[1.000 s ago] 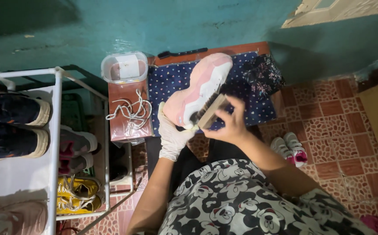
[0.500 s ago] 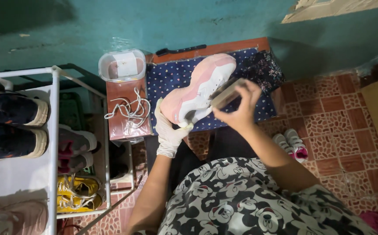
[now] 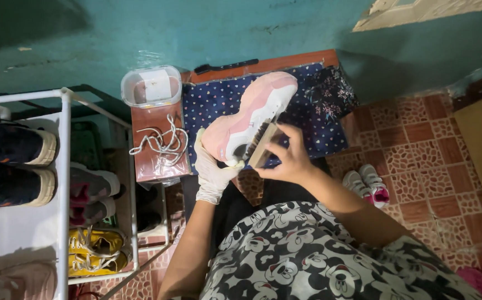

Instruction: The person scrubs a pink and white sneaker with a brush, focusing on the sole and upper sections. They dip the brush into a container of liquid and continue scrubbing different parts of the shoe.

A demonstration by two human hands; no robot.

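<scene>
Closest in, the bare right hand point(image 3: 291, 161) is curled tight around a wooden scrub brush point(image 3: 260, 144), bristles against the pink-and-white sneaker point(image 3: 252, 114). The white-gloved left hand point(image 3: 213, 169) grips that shoe's heel, holding it over the navy dotted cloth point(image 3: 213, 100). Further back: loose white laces point(image 3: 160, 144) and a clear plastic tub point(image 3: 151, 86).

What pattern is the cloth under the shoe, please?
Navy cloth with small pale dots, seen in the head view.

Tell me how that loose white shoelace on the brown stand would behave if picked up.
The shoelace lies in slack tangled loops, so it is probably floppy and would dangle. It looks thin, so likely very light. A push would probably bunch it up rather than slide it whole.
</scene>
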